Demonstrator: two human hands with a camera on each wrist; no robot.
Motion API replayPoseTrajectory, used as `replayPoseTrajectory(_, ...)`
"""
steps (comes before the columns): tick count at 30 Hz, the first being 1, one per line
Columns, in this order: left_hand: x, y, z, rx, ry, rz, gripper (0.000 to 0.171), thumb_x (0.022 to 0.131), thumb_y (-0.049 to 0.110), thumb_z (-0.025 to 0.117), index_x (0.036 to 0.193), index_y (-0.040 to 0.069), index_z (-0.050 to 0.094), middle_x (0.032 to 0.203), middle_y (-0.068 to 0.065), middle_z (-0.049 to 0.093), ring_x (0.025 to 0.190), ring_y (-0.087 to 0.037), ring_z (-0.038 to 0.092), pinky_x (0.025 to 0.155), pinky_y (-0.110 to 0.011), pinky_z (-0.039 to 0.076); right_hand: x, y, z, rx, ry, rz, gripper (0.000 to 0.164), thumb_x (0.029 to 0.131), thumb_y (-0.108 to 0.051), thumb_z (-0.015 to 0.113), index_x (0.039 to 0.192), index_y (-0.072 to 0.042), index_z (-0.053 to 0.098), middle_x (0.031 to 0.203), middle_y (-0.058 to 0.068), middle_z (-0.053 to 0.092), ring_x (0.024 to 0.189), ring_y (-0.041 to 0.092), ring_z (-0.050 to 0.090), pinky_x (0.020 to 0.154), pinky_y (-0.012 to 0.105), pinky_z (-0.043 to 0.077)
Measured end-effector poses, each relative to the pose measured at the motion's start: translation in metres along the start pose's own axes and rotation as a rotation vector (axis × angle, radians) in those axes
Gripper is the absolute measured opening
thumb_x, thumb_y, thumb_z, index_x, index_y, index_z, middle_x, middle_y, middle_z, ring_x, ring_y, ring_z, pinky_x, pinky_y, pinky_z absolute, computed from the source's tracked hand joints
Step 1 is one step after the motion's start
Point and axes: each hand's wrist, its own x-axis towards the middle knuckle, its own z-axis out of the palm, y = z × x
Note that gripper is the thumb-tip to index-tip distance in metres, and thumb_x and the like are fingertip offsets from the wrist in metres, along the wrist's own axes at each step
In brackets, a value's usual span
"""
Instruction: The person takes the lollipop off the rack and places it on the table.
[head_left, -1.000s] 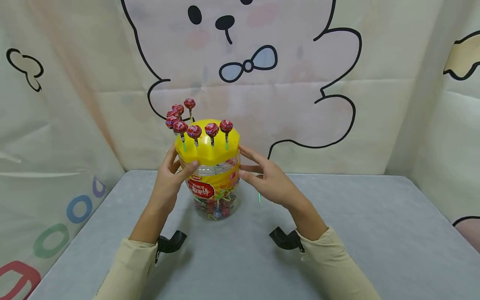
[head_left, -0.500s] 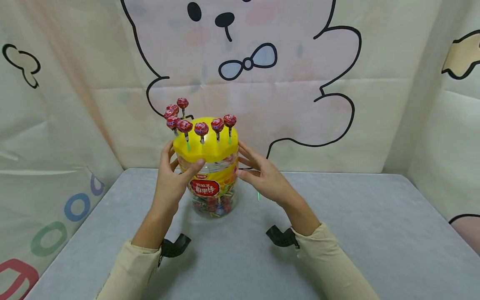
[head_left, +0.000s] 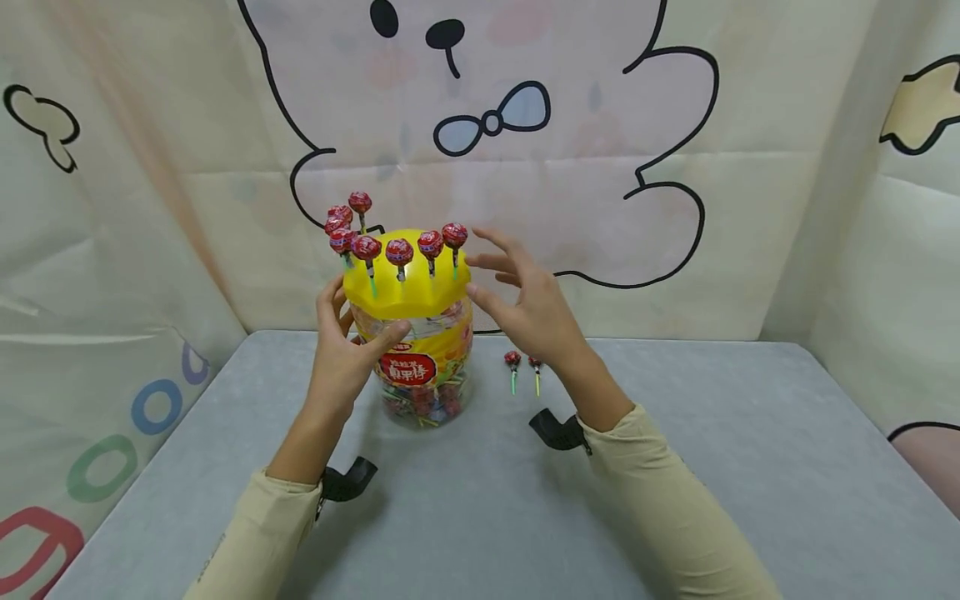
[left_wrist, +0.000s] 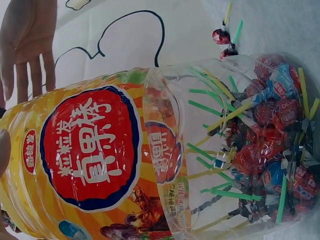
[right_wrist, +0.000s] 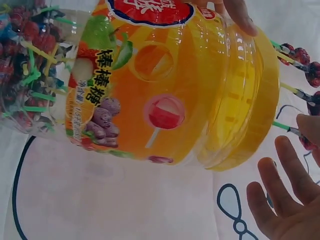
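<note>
A clear plastic jar [head_left: 408, 369] with a yellow fruit label stands upright on the table, its lower part full of wrapped lollipops [left_wrist: 265, 150]. Several red-wrapped lollipops [head_left: 400, 252] stick up by their sticks around the edge of its yellow lid [head_left: 408, 292]. My left hand [head_left: 341, 354] holds the jar's left side, thumb across the front below the lid, other fingers partly hidden behind. Off the jar, my right hand [head_left: 532, 304] is spread beside the lid, fingertips near the rightmost lollipop [head_left: 454, 237]. In the right wrist view that hand [right_wrist: 287, 192] holds nothing.
Two loose lollipops [head_left: 512, 360] lie on the grey table [head_left: 480, 517] right of the jar, one partly behind my right hand. A cartoon-printed cloth [head_left: 585, 208] hangs behind the table. Black wrist mounts [head_left: 350, 481] jut inward from both sleeves.
The jar has turned slightly, its front label and front lollipops shifting right. My right hand has left the jar's side and risen to lid height, uncovering two lollipops on the table.
</note>
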Motion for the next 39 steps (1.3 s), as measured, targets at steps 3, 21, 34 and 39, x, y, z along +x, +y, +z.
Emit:
replayPoseTrajectory(3, 0.0, -0.001, -0.001, 0.008, 0.0, -0.007, 0.093, 0.087, 0.03, 0.077, 0.154, 0.034, 0.013, 0.162, 0.002, 0.016, 0.15, -0.026, 0.021, 0.116, -0.059, 0.035, 0.011, -0.008, 0.001, -0.031, 0.033, -0.067, 0.059, 0.096, -0.022, 0.066, 0.149, -0.027, 0.041, 0.126, 0.003, 0.069, 0.12, 0.016, 0.063, 0.104, 0.04, 0.05)
replayPoseTrajectory(21, 0.0, -0.001, -0.001, 0.019, 0.008, 0.022, 0.092, 0.087, 0.028, 0.077, 0.154, 0.033, 0.014, 0.162, 0.0, 0.017, 0.15, -0.029, 0.02, 0.119, -0.061, 0.023, 0.029, -0.017, 0.002, -0.024, 0.065, -0.066, 0.05, 0.096, -0.014, 0.066, 0.14, -0.024, 0.045, 0.106, 0.007, 0.073, 0.098, 0.017, 0.068, 0.091, 0.035, 0.056)
replayPoseTrajectory(34, 0.002, -0.003, 0.0, 0.032, 0.008, 0.022, 0.092, 0.087, 0.032, 0.077, 0.154, 0.034, 0.014, 0.162, 0.0, 0.017, 0.149, -0.028, 0.02, 0.119, -0.062, 0.024, 0.029, -0.02, -0.006, 0.143, 0.067, -0.03, 0.051, 0.096, -0.007, 0.063, 0.141, -0.024, 0.044, 0.106, 0.012, 0.063, 0.094, 0.026, 0.07, 0.079, 0.035, 0.062)
replayPoseTrajectory(39, 0.002, -0.003, -0.001, 0.033, 0.011, 0.024, 0.093, 0.087, 0.031, 0.077, 0.154, 0.033, 0.013, 0.162, 0.0, 0.016, 0.149, -0.029, 0.02, 0.119, -0.062, 0.024, 0.024, -0.018, -0.009, 0.164, 0.07, -0.022, 0.051, 0.096, -0.006, 0.064, 0.14, -0.023, 0.044, 0.105, 0.012, 0.061, 0.094, 0.03, 0.069, 0.078, 0.034, 0.062)
